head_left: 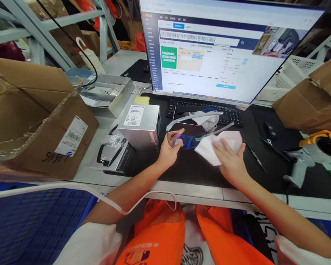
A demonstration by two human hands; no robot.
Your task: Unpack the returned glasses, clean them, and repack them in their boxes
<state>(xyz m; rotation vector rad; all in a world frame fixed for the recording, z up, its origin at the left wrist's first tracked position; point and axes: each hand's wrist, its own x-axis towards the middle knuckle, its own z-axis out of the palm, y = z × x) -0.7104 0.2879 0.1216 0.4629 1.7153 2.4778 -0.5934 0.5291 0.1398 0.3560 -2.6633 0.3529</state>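
A pair of glasses [191, 123] with grey temples and a blue mirrored lens hangs just above the black desk mat [198, 167], in front of the keyboard [226, 112]. My left hand [169, 147] pinches the left end of the lens. My right hand [228, 160] presses a white wiping cloth [219, 145] against the right side of the lens, fingers lying over the cloth. A crumpled clear wrapper [209, 121] lies behind the glasses on the keyboard.
A silver product box [140, 127] and a bagged black case [114, 152] stand left of my hand, with an open silver tray [107, 95] and cardboard boxes [35, 121] beyond. Monitor [223, 51] behind. Mouse [270, 129], pen [255, 157] and scanner [306, 156] lie right.
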